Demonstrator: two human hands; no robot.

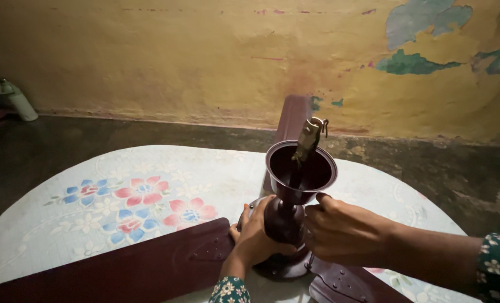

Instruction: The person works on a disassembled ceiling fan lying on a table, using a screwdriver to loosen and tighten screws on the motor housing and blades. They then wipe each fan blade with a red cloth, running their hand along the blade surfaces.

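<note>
Left hand (pixel 255 235) wrapped round ceiling fan motor housing (pixel 282 221); right hand (pixel 339 233) curled gripping beside it, under canopy cup (pixel 300 171).

Floor with a flowered mat (pixel 121 207), a ceiling fan (pixel 286 224) lying on the mat.

Dark, rough floor (pixel 65 140) runs to a stained yellow wall; a pale bottle (pixel 17 100) stands on it at the far left, close to the wall. The mat is pale with a rounded far edge and red, blue and white flowers printed left of its middle. The dark maroon fan sits at the mat's near middle: one blade (pixel 121 266) lies flat toward the near left corner, another (pixel 292 120) reaches past the far edge onto the floor, and a third (pixel 345 283) points toward the near right edge.
</note>
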